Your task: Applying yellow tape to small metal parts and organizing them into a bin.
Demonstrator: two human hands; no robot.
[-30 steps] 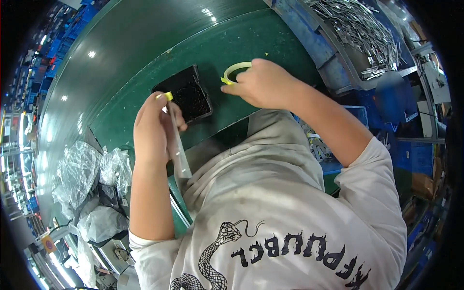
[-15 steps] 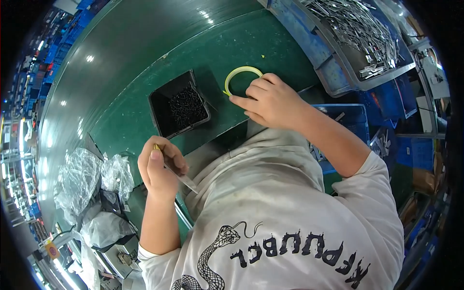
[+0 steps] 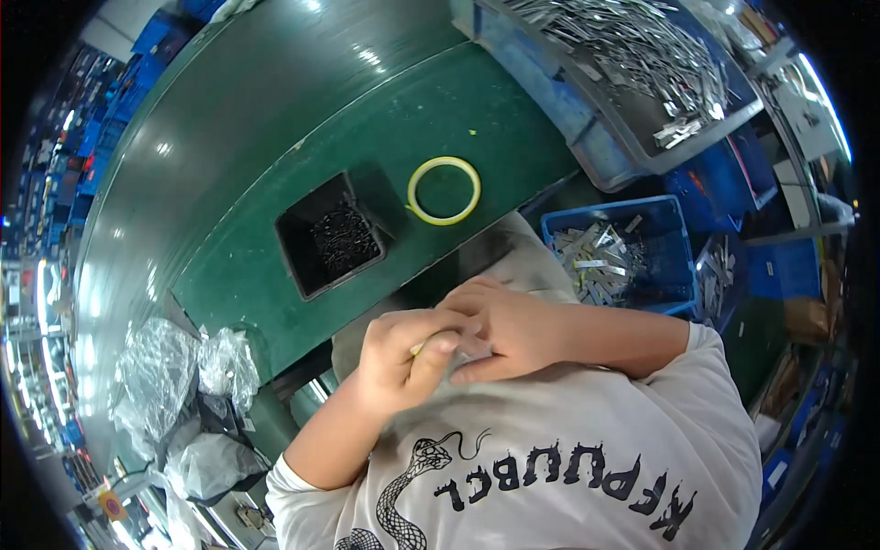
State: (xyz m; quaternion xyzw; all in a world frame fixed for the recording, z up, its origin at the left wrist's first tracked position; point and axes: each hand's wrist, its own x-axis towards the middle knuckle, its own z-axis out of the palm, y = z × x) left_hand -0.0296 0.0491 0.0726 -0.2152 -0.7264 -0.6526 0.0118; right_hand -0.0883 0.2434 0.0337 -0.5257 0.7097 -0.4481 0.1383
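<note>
In front of my shirt, my left hand [image 3: 401,359] is closed on a flat metal strip [image 3: 470,351]. A bit of yellow tape [image 3: 417,348] shows at its thumb. Against it lies my right hand [image 3: 513,328], fingers bent and thumb beneath, closed about the other end of the strip and partly hiding it. Beyond both hands, a roll of yellow tape [image 3: 475,188] lies flat on the green table [image 3: 385,137], touched by neither hand. Left of the roll stands a black bin [image 3: 307,282] with small dark parts [image 3: 341,236] inside.
At the far right stands a large blue-grey crate [image 3: 587,147] heaped with metal strips [image 3: 632,46]. A blue bin [image 3: 665,206] with more metal pieces [image 3: 600,261] sits below the table edge on the right. Clear plastic bags [image 3: 160,367] lie at the left.
My right hand has left the tape roll and come back toward my body. My left hand has moved right with the strip, and the hands now meet.
</note>
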